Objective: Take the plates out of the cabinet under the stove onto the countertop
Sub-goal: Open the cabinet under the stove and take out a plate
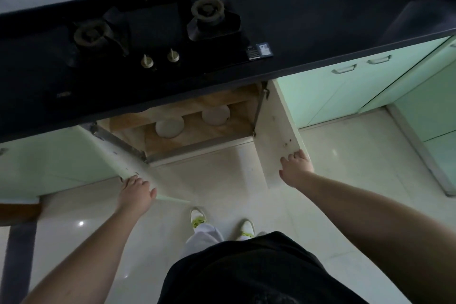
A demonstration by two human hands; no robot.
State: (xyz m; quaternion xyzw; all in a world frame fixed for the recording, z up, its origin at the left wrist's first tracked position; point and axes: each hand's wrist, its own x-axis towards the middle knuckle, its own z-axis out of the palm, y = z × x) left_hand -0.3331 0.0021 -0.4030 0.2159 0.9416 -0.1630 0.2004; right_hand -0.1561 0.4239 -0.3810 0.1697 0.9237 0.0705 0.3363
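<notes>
- Head view: left hand (137,189) is gripping the outer edge of the left door (118,155), fingers curling over the edge.
- Right hand (296,168) is gripping the outer edge of the right door (276,136) the same way, fingertips hooking over it.
- Both doors are standing swung wide, hands well apart, nothing else in either hand.
- Cabinet (197,136) is sitting open under the stove (158,32); countertop (320,7) is running off to the stove's right.
- Two plates are lying flat inside, apart from each other: near plate (169,127) left of centre, far plate (216,115) further back and right.
- Both are looking round, plain, pale white; cannot tell if either is a stack, light is poor.
- Judging: likely ceramic, so stiff, smooth, breakable, moderately heavy.
- Best hold is probably at the rim, thumb on top, fingers beneath; lifting clear of the cabinet frame before raising to the countertop.
- Risk: clipping the counter's front edge on the way up.
</notes>
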